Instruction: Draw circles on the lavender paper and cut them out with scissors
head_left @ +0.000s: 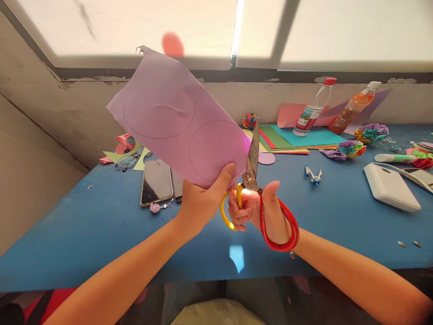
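My left hand point(206, 198) pinches the lower right part of a purple sheet of paper point(162, 108), thumb on top. Several pencilled circle outlines show on the sheet, which is raised above the table and tilted. In my right hand point(245, 210) is a pair of scissors point(252, 167) with one yellow and one red handle loop. My thumb passes through the red loop and my fingers curl at the yellow one. The blades point up at the sheet's right edge, close to one circle; whether they are cutting into it I cannot tell.
On the blue table point(135, 253) lie a phone point(157, 180), glasses point(126, 161) and paper scraps point(123, 145) at left. Coloured paper sheets point(294, 136), two bottles point(310, 113), and pompoms stand behind. A compass point(314, 175) and a white power bank point(391, 187) lie at right.
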Available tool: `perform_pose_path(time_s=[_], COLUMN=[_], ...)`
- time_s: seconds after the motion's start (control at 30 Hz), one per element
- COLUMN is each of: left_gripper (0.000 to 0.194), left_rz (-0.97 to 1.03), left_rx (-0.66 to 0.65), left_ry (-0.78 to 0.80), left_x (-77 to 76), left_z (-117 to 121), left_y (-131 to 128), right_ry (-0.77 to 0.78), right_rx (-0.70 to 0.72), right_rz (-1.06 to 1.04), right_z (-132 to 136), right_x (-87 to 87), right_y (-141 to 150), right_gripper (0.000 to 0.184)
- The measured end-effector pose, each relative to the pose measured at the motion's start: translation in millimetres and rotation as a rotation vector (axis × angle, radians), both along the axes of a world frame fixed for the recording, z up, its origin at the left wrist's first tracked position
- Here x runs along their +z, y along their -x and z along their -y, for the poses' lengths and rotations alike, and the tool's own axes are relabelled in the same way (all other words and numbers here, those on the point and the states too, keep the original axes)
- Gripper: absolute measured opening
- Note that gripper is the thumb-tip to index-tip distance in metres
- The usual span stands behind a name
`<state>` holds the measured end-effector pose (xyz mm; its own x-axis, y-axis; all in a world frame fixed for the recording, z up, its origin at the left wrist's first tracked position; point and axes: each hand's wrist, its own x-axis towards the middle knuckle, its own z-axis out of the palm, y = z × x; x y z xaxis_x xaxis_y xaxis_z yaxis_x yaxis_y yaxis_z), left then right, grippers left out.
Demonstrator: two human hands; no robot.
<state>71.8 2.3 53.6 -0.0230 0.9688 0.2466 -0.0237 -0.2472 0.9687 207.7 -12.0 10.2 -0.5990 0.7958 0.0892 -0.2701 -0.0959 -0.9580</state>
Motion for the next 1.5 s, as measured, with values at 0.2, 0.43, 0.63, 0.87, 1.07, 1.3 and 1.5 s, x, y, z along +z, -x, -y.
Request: perform_pose_path(time_s=[0.2,0.43,0.63,0.87,1.07,1.3,1.5], left_gripper=[0.027,0.025,0.029,0.029,0.028,0.027,0.027], left_rz=[-0.003,-0.005,0.006,0.014,-0.064,-0.1,-0.135], left_rx=[0.018,-0.01,0.03,-0.005,-0.015,-0.005,0.006], left_ry=[0.009,-0.003,-0.055,-0.078,-0.058,-0.068,-0.084], left_x=[3.3,6.8,7.1,6.5,9.2,12.8,11.3], left_z=[0,-1,1,-1,-1,1,1], left_y=[1,2,0,0,5,7,6], right_ry=[-0.02,-0.046,-0.096,-0.082,-0.087,-0.09,-0.083], right_rx=[-0.02,-0.044,-0.055,-0.073,-0.075,-0.073,-0.083], right_rz=[0.021,0.072,0.096,0.083,0.087,0.079,0.068], right_z=[2,1,2,3,4,3,3], right_x=[0.8,1.6,1.1,-2.9,-1.1,-0.8,0.7], right_y=[-1,-1,-3,-5,-4,-4,-4], right_gripper=[0.08,0.082,0.08,0.082,0.078,0.072,0.072])
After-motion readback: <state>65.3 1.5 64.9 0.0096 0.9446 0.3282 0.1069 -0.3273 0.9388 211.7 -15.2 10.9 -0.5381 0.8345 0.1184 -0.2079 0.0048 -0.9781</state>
